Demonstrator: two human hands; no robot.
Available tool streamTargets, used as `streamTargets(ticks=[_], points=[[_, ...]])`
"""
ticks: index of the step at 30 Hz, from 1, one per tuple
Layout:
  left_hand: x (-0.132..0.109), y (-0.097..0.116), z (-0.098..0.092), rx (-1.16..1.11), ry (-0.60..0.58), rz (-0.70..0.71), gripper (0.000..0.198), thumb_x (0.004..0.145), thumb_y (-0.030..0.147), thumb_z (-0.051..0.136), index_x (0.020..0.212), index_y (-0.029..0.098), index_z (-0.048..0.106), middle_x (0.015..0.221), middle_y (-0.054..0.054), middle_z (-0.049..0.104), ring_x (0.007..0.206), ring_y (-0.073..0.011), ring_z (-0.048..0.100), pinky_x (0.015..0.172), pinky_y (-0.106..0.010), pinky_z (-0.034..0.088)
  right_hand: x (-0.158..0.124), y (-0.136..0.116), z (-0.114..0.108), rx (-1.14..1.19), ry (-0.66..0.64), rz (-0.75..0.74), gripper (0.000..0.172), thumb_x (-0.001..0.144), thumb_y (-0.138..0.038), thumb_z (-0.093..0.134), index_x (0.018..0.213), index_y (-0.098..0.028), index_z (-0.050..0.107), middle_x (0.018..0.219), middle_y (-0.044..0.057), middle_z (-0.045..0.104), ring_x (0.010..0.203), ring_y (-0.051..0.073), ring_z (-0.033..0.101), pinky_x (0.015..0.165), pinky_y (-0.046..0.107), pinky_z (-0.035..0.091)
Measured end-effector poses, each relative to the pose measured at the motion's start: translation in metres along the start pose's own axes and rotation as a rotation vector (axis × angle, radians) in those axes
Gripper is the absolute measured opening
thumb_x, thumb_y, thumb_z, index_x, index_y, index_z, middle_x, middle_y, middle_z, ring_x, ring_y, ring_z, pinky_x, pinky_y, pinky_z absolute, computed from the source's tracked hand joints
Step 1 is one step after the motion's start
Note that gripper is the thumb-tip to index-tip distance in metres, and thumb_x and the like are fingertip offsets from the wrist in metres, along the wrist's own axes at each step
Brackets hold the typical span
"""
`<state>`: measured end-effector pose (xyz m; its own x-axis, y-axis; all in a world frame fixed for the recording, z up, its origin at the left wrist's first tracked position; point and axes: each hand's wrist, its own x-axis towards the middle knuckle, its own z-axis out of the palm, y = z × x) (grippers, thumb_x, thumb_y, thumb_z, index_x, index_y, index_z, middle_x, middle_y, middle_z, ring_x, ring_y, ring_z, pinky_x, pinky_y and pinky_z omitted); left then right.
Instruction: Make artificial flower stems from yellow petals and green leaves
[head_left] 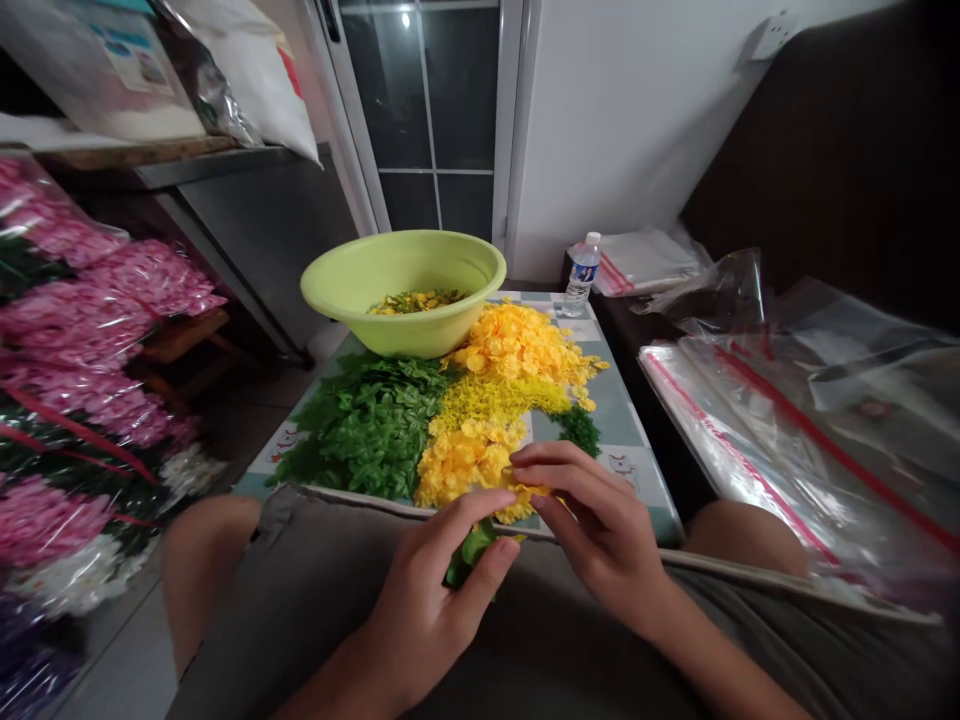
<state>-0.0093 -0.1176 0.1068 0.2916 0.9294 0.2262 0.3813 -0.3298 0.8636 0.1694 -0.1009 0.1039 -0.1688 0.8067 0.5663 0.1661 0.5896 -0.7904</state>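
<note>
My left hand (450, 590) is closed around a green artificial leaf piece (471, 552), its stem end hidden by the fingers. Close to it, my right hand (592, 520) pinches a yellow artificial flower (529, 488) near the left fingertips. Just beyond the hands lies a pile of orange-yellow flowers (461, 460). Left of that is a heap of green leaves (367, 420). Farther back are small yellow pieces (487, 400), a larger heap of yellow petals (525, 342) and a little dark green bunch (580, 430).
A light green basin (420, 335) with yellow and green pieces inside stands at the table's back. A water bottle (582, 275) is at the back right corner. Clear plastic bags (757, 420) lie on the right. Wrapped pink flowers (82, 310) crowd the left side.
</note>
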Motion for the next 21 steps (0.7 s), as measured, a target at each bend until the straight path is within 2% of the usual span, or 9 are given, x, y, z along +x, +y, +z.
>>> streamTargets(ticks=[4, 9, 12, 16, 18, 21], points=[[-0.004, 0.003, 0.001, -0.002, 0.004, -0.023, 0.030, 0.083, 0.020, 0.063, 0.109, 0.034, 0.066, 0.107, 0.001, 0.072, 0.092, -0.0179, 0.066, 0.087, -0.027, 0.048, -0.001, -0.004, 0.004, 0.014, -0.015, 0.006, 0.025, 0.088, -0.007, 0.051, 0.105, -0.021, 0.064, 0.103, 0.007, 0.064, 0.102, 0.017, 0.059, 0.087, 0.032, 0.049], [-0.008, 0.001, 0.003, -0.121, 0.015, -0.127, 0.031, 0.080, 0.022, 0.067, 0.110, 0.030, 0.068, 0.109, -0.003, 0.072, 0.100, -0.0226, 0.064, 0.092, -0.032, 0.047, -0.005, -0.005, 0.009, 0.086, -0.086, 0.104, 0.027, 0.092, -0.012, 0.044, 0.108, -0.022, 0.063, 0.105, 0.007, 0.065, 0.102, 0.016, 0.060, 0.088, 0.033, 0.048], [-0.010, -0.002, 0.004, -0.107, -0.036, -0.148, 0.030, 0.081, 0.024, 0.065, 0.110, 0.030, 0.068, 0.110, -0.003, 0.072, 0.105, -0.0227, 0.063, 0.093, -0.032, 0.046, -0.007, -0.001, 0.012, 0.178, -0.100, 0.264, 0.027, 0.093, -0.016, 0.042, 0.107, -0.022, 0.065, 0.106, 0.007, 0.066, 0.100, 0.017, 0.061, 0.087, 0.035, 0.049], [-0.013, 0.001, 0.002, -0.012, -0.101, -0.137, 0.021, 0.084, 0.027, 0.062, 0.104, 0.028, 0.069, 0.099, -0.002, 0.074, 0.093, -0.0203, 0.066, 0.084, -0.028, 0.048, -0.010, -0.002, 0.012, 0.328, -0.160, 0.560, 0.024, 0.089, -0.022, 0.048, 0.102, -0.020, 0.068, 0.106, 0.008, 0.069, 0.100, 0.020, 0.063, 0.090, 0.038, 0.048], [-0.016, 0.005, -0.001, 0.034, -0.166, -0.106, 0.014, 0.086, 0.028, 0.059, 0.096, 0.026, 0.068, 0.092, -0.002, 0.073, 0.087, -0.0194, 0.066, 0.079, -0.027, 0.048, -0.012, -0.007, 0.011, 0.399, -0.207, 0.624, 0.022, 0.088, -0.027, 0.053, 0.101, -0.020, 0.069, 0.106, 0.008, 0.069, 0.101, 0.020, 0.063, 0.091, 0.038, 0.048], [-0.023, 0.010, -0.006, 0.093, -0.262, -0.093, 0.012, 0.088, 0.030, 0.055, 0.089, 0.024, 0.066, 0.091, -0.003, 0.071, 0.087, -0.0201, 0.065, 0.077, -0.027, 0.047, -0.018, -0.017, 0.010, 0.474, -0.301, 0.667, 0.025, 0.082, -0.030, 0.062, 0.106, -0.021, 0.067, 0.106, 0.007, 0.069, 0.097, 0.020, 0.064, 0.083, 0.034, 0.051]])
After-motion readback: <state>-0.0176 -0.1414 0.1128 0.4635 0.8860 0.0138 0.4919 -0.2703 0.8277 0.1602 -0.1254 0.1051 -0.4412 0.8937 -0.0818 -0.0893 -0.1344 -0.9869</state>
